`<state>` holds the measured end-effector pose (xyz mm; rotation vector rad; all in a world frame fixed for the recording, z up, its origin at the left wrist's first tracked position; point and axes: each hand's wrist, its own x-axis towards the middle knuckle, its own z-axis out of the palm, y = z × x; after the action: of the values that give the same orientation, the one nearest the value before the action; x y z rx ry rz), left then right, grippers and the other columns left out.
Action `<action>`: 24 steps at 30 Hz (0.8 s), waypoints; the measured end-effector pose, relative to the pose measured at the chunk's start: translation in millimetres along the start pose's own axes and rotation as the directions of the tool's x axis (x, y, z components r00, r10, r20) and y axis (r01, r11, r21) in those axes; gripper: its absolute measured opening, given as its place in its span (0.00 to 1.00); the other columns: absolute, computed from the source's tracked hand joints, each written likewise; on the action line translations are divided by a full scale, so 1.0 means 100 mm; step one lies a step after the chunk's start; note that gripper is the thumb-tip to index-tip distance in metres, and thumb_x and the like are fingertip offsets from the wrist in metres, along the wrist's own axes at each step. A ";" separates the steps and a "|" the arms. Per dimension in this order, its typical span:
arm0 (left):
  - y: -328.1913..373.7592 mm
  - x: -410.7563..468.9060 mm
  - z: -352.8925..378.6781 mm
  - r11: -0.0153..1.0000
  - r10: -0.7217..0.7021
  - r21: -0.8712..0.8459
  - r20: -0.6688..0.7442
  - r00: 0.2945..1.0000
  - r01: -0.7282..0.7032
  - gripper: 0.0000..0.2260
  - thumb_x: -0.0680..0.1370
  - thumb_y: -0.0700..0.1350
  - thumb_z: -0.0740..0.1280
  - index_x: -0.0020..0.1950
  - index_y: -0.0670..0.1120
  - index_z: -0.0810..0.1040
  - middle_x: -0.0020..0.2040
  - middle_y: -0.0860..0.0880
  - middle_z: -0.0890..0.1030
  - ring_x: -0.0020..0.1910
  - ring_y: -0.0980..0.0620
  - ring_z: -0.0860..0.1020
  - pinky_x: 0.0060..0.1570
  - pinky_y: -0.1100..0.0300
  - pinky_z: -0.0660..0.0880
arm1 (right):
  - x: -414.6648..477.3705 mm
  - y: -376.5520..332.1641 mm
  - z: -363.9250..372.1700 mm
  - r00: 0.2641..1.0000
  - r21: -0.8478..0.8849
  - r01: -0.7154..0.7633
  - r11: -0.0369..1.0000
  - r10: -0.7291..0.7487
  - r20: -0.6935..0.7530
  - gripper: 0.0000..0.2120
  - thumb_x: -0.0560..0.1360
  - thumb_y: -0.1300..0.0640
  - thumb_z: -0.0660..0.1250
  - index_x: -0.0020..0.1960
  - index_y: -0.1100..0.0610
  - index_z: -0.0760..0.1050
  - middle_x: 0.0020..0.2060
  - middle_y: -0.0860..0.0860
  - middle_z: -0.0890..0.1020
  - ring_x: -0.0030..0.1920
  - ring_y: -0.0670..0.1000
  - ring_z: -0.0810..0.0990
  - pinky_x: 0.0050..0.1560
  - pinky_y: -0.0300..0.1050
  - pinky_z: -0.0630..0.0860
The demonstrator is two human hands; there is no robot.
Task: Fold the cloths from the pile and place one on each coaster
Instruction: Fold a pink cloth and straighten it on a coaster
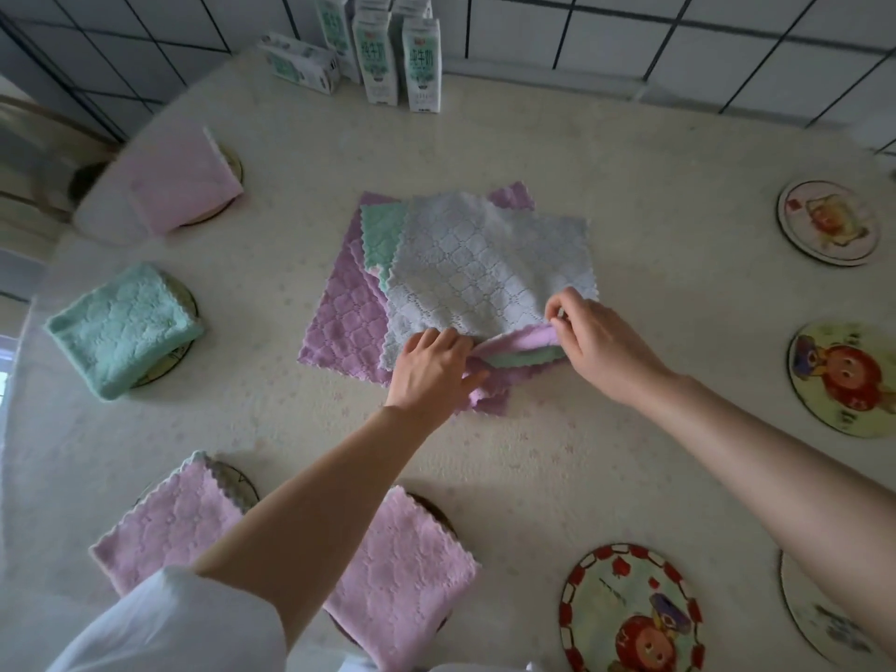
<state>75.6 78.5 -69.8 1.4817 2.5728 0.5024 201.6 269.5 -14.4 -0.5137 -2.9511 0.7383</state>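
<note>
A pile of cloths lies mid-table: a white-grey cloth (485, 264) on top, a green one (380, 230) and purple ones (339, 322) beneath. My left hand (429, 368) pinches the near left edge of the white-grey cloth. My right hand (599, 339) pinches its near right corner, lifted slightly off the pile. Folded cloths cover coasters on the left: a pink one (179, 179), a green one (121, 327), and two purple ones (167, 523) (402, 574). Bare picture coasters lie at the right (829, 223) (846, 378) and near right (630, 608) (824, 618).
Several milk cartons (380, 55) stand at the table's far edge against a tiled wall, one lying flat (300, 63). A cream tablecloth (630, 186) covers the table. A chair (43, 138) stands beyond the far left corner.
</note>
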 end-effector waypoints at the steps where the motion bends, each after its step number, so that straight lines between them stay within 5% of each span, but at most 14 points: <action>1: -0.04 0.02 -0.03 1.000 -0.015 0.005 -0.014 1.000 0.015 0.11 0.75 0.49 0.68 0.55 0.47 0.80 0.47 0.50 0.80 0.48 0.46 0.77 0.53 0.51 0.74 | 0.05 -0.02 -0.07 0.999 0.055 -0.020 0.998 0.019 0.030 0.03 0.79 0.58 0.57 0.53 0.54 0.68 0.36 0.49 0.77 0.35 0.55 0.76 0.36 0.50 0.71; 5: -0.33 0.07 -0.18 0.994 -0.052 0.097 -0.044 0.998 0.057 0.08 0.73 0.40 0.70 0.51 0.44 0.82 0.48 0.48 0.81 0.48 0.44 0.78 0.48 0.48 0.77 | 0.19 -0.02 -0.34 0.998 0.135 -0.002 0.991 -0.007 0.065 0.07 0.76 0.53 0.66 0.53 0.53 0.75 0.38 0.44 0.78 0.36 0.47 0.75 0.39 0.45 0.71; 9: -0.60 0.15 -0.44 0.987 -0.128 0.087 -0.055 0.990 0.133 0.06 0.74 0.40 0.71 0.50 0.43 0.83 0.50 0.46 0.81 0.50 0.44 0.76 0.43 0.47 0.79 | 0.29 0.19 -0.51 0.998 -0.020 0.024 1.000 -0.023 0.060 0.06 0.72 0.53 0.71 0.45 0.56 0.80 0.38 0.48 0.76 0.41 0.52 0.76 0.42 0.49 0.74; 13: -0.58 0.33 -0.73 0.978 -0.207 0.001 -0.126 0.970 0.208 0.06 0.78 0.42 0.66 0.51 0.43 0.80 0.51 0.47 0.80 0.51 0.46 0.75 0.37 0.56 0.74 | 0.37 0.24 -0.61 0.991 -0.046 -0.114 0.992 0.111 -0.077 0.03 0.74 0.55 0.68 0.46 0.55 0.79 0.40 0.51 0.80 0.42 0.56 0.79 0.41 0.49 0.74; 17: -0.37 0.63 -1.01 0.916 -0.345 -0.279 -0.188 0.920 0.287 0.06 0.77 0.38 0.64 0.51 0.40 0.78 0.49 0.44 0.80 0.46 0.47 0.76 0.42 0.60 0.70 | 0.46 0.20 -0.73 0.933 0.064 -0.249 0.966 0.257 -0.253 0.05 0.76 0.55 0.65 0.45 0.56 0.75 0.34 0.56 0.82 0.34 0.58 0.83 0.33 0.48 0.78; 20: -0.17 0.75 -1.19 0.909 -0.339 -0.349 -0.292 0.894 0.230 0.05 0.76 0.36 0.64 0.50 0.39 0.78 0.47 0.43 0.80 0.43 0.49 0.76 0.41 0.64 0.69 | 0.46 0.16 -0.88 0.885 0.387 -0.276 0.880 0.389 -0.254 0.03 0.78 0.60 0.61 0.47 0.59 0.73 0.35 0.52 0.80 0.27 0.46 0.82 0.24 0.42 0.77; 22: 0.01 0.77 -1.30 0.916 -0.306 -0.366 -0.378 0.874 0.162 0.04 0.76 0.35 0.65 0.49 0.38 0.77 0.46 0.43 0.80 0.42 0.50 0.76 0.41 0.63 0.73 | 0.43 0.19 -1.00 0.857 0.465 -0.220 0.857 0.398 -0.328 0.02 0.78 0.61 0.62 0.48 0.58 0.73 0.40 0.53 0.80 0.35 0.49 0.83 0.35 0.45 0.81; 24: 0.20 0.74 -1.37 0.929 -0.259 -0.361 -0.476 0.840 0.082 0.03 0.76 0.35 0.66 0.49 0.38 0.77 0.46 0.44 0.80 0.43 0.51 0.77 0.45 0.60 0.77 | 0.32 0.23 -1.14 0.845 0.397 -0.169 0.902 0.340 -0.413 0.03 0.77 0.61 0.63 0.49 0.59 0.75 0.43 0.55 0.81 0.40 0.50 0.79 0.41 0.39 0.74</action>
<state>16.5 121.6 69.5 1.0920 2.7639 1.3948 193.6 350.9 74.9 -0.9214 -2.2561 0.9679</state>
